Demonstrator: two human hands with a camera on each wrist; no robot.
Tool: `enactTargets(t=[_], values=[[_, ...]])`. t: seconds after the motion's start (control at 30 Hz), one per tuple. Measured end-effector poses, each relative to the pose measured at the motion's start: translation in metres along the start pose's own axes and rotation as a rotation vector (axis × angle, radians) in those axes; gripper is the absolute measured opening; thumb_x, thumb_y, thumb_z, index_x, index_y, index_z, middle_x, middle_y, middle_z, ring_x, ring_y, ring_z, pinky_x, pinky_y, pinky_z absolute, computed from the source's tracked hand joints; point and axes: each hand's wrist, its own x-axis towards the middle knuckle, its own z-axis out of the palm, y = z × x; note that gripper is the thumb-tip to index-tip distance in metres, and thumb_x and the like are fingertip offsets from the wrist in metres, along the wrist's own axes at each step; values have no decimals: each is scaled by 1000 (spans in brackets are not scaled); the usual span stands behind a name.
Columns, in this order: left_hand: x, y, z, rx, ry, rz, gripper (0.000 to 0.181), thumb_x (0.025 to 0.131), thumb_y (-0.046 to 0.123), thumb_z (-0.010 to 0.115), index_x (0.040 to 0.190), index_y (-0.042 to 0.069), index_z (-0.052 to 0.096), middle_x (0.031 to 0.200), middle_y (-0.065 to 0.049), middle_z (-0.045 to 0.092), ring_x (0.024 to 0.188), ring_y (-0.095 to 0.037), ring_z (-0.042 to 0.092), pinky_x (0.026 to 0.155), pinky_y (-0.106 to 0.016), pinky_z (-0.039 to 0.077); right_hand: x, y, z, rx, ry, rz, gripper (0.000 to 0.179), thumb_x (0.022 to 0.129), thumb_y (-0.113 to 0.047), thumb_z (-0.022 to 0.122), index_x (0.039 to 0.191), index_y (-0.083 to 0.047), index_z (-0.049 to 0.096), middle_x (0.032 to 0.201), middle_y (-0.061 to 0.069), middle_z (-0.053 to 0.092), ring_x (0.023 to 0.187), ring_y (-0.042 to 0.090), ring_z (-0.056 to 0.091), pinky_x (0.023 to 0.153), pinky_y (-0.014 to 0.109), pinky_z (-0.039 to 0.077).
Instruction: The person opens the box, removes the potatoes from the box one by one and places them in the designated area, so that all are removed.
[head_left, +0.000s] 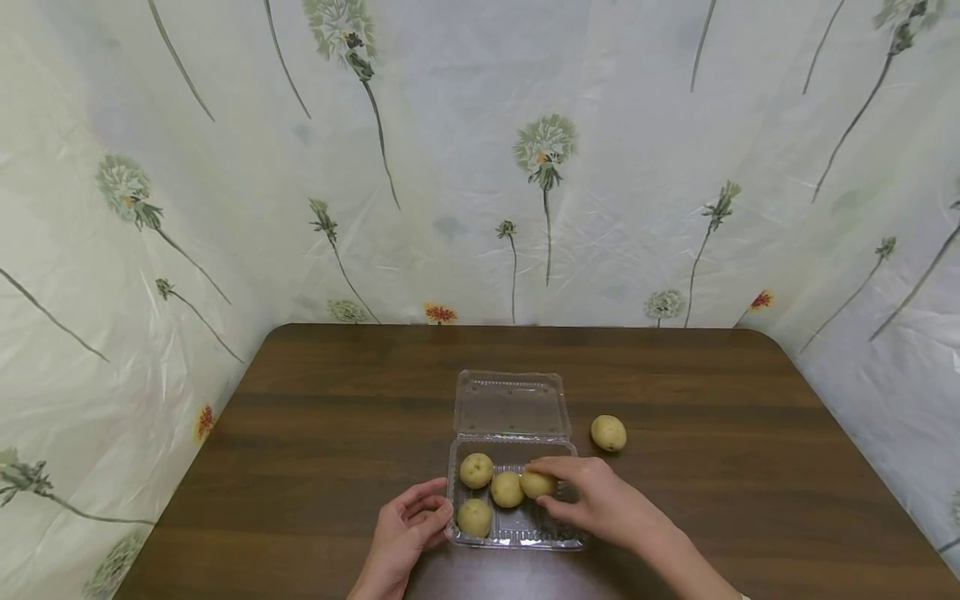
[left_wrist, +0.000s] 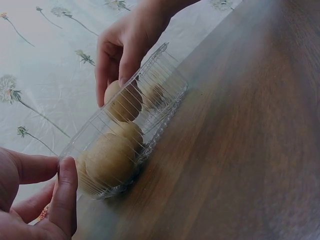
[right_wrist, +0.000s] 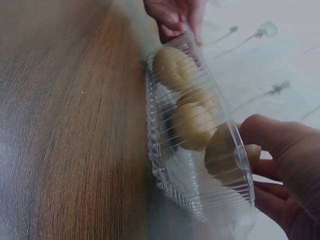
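A clear plastic clamshell container (head_left: 517, 542) lies on the table with its lid (head_left: 512, 404) folded back. At its left wall, my left hand (head_left: 408, 529) pinches the rim between thumb and fingers. My right hand (head_left: 592, 497) reaches over the right side and grips a potato (head_left: 538, 484) between thumb and fingers, inside the container. That potato sits beside a middle potato (head_left: 507, 490). Two more rest along the left side, a back potato (head_left: 476, 471) and a front potato (head_left: 474, 518). The right wrist view shows the held potato (right_wrist: 224, 155) through the ribbed wall.
One more potato (head_left: 608, 433) lies on the dark wooden table (head_left: 337, 417), right of the container and behind my right hand. A pale sheet (head_left: 450, 167) printed with dandelions hangs behind the table and along both sides.
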Motion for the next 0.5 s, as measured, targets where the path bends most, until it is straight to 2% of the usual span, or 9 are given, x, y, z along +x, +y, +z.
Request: enactTargets(t=[0.2, 0.5], values=[[0, 0, 0, 8, 0, 5, 45, 90, 3, 70, 131, -9, 54, 94, -4, 61, 78, -9, 60, 70, -23, 56, -5, -1, -3, 155, 41, 36, 34, 87, -10, 76, 119, -4, 67, 111, 2, 70, 96, 12, 67, 81, 32, 56], [0, -1, 0, 6, 0, 14, 47, 89, 2, 70, 131, -10, 53, 94, -4, 61, 79, -10, 61, 70, -24, 56, -15, -5, -11, 439, 57, 243, 36, 91, -19, 73, 124, -5, 66, 115, 6, 69, 99, 19, 67, 85, 35, 55]])
